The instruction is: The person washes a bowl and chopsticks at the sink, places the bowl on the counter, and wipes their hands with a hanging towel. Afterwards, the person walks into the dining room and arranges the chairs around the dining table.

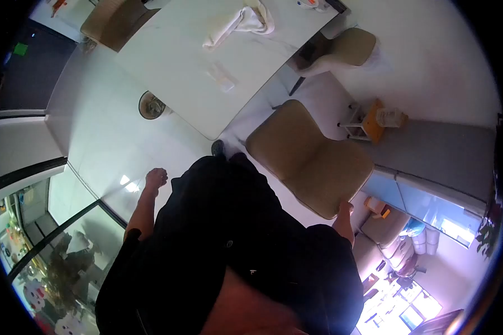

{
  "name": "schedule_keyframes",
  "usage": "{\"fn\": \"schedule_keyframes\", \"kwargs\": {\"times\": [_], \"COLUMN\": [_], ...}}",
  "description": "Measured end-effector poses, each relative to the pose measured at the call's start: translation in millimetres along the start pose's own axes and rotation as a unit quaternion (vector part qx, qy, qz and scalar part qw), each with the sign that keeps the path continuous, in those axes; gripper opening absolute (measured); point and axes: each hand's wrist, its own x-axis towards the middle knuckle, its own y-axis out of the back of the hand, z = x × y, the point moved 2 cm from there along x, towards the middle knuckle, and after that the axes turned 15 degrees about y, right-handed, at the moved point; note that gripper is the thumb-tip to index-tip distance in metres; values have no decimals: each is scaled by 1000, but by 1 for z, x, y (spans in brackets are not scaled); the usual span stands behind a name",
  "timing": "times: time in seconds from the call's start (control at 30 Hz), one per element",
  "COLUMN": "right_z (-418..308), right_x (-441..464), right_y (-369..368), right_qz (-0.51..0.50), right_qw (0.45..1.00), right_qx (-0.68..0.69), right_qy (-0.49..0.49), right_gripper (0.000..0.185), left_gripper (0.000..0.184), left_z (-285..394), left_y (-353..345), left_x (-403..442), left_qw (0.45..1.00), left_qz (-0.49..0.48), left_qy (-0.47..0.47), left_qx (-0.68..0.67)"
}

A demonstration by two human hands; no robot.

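A tan upholstered chair (313, 151) stands to the right of my body, turned at an angle to the table. My right hand (345, 209) is closed on the edge of its backrest, with most of the fingers hidden behind it. On the other side, my left hand (156, 177) hangs over the pale floor with its fingers curled in. Nothing shows in it. The white table (167, 56) lies ahead, and a crumpled white cloth (243, 23) rests near its far part. A small clear packet-like thing (224, 82) sits closer to me on the tabletop.
Beneath the table's left edge is a round bin (151, 105). Another tan chair (349, 49) stands at the table's right side, and one more chair (114, 22) at the far left. A small stool with an orange top (376, 120) is by the right wall. Glass panels (67, 245) stand at left.
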Motion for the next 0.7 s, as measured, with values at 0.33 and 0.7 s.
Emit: {"fn": "schedule_keyframes", "kwargs": {"times": [0.33, 0.7], "right_z": [-291, -640], "right_x": [-140, -407], "right_y": [201, 295], "right_qz": [303, -180], "right_qw": [732, 63], "right_qx": [104, -54], "right_qy": [602, 980], "right_gripper": [35, 87], "left_gripper": [20, 52], "left_z": [86, 128], "left_y": [-43, -148], "left_x": [69, 92], "left_qw": [988, 976], "left_qz": [9, 215], "left_qy": [-130, -24], "left_qx": [88, -18]}}
